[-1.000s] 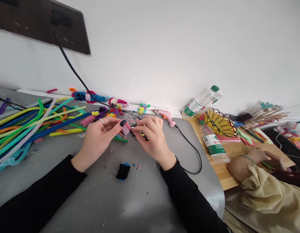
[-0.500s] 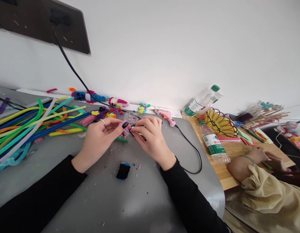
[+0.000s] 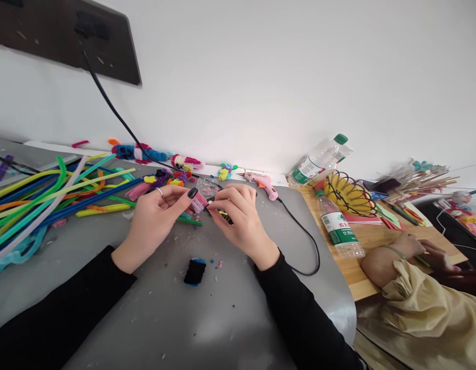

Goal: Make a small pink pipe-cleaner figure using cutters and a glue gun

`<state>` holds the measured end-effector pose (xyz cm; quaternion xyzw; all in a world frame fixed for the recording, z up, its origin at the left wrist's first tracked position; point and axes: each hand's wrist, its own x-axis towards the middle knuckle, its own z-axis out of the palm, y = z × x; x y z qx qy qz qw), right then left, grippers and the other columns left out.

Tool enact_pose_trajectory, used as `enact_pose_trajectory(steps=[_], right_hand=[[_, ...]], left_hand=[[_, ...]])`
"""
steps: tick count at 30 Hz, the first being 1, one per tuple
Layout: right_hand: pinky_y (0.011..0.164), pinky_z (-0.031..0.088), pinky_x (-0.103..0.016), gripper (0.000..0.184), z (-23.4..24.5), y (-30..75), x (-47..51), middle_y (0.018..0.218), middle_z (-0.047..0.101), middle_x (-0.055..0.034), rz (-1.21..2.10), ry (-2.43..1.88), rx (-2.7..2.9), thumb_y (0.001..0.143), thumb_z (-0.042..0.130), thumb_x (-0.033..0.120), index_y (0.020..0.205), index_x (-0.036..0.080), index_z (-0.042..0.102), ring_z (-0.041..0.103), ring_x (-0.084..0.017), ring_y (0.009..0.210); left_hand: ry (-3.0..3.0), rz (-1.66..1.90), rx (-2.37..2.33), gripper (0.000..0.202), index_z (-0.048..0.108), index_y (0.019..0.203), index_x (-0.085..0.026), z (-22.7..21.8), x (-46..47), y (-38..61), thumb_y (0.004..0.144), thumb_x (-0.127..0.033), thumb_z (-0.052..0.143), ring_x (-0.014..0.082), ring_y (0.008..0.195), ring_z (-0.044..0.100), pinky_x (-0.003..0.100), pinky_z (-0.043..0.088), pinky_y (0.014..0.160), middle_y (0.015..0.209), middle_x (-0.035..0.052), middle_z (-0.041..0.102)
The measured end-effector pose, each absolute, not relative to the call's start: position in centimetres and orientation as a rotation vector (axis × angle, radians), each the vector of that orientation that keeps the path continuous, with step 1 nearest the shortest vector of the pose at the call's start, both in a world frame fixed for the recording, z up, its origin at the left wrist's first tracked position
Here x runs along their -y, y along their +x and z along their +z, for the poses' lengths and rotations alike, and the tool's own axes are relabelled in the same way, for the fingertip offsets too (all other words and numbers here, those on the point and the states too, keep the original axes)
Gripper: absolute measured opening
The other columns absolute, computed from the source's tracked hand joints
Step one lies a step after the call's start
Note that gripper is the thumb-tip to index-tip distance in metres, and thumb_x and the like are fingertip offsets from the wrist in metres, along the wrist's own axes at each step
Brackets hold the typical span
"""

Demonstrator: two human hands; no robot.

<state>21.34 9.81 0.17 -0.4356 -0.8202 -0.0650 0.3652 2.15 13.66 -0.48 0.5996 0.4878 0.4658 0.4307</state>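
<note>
My left hand (image 3: pixel 151 221) is closed, thumb and fingers pinching a bundle of pink pipe cleaners (image 3: pixel 199 202) whose ends stick out to the right. Just beside it, my right hand (image 3: pixel 240 221) has its fingers pinched together near those ends. A slim black-and-yellow thing (image 3: pixel 224 216) shows under the right fingers; its kind is mostly hidden. Below the hands a small black fuzzy pad with blue edges (image 3: pixel 195 272) lies on the grey table (image 3: pixel 153 318). Behind them is a small clear plastic container (image 3: pixel 207 187).
Many coloured pipe cleaners (image 3: pixel 53 200) lie at left. Finished pipe-cleaner figures (image 3: pixel 140 153) line the wall, with a pink glue gun (image 3: pixel 266 186) and its black cord. At right, a wooden table (image 3: pixel 361 272) bears water bottles (image 3: pixel 340 228), a yellow wire basket (image 3: pixel 349 194) and another person's arms (image 3: pixel 392 264).
My left hand has shifted slightly left with the pink bundle, and more of the bundle shows between my hands. My right hand stays nearly in place.
</note>
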Motion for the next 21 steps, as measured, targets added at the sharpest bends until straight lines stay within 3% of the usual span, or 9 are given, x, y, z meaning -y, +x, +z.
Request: enact_pose_trajectory(steps=[21], right_hand=[[0.09, 0.041, -0.039, 0.014, 0.25, 21.43, -9.85, 0.099, 0.074, -0.0058, -0.23, -1.087, 2.13, 0.106, 0.056, 0.019, 0.099, 0.022, 0.067, 0.063, -0.022, 0.107]], left_hand=[[1.524, 1.162, -1.157, 0.036, 0.075, 0.081, -0.023, -0.52, -13.42, 2.23, 0.077, -0.059, 0.075, 0.0223, 0.073, 0.073, 0.031, 0.062, 0.065, 0.078, 0.0054, 0.077]])
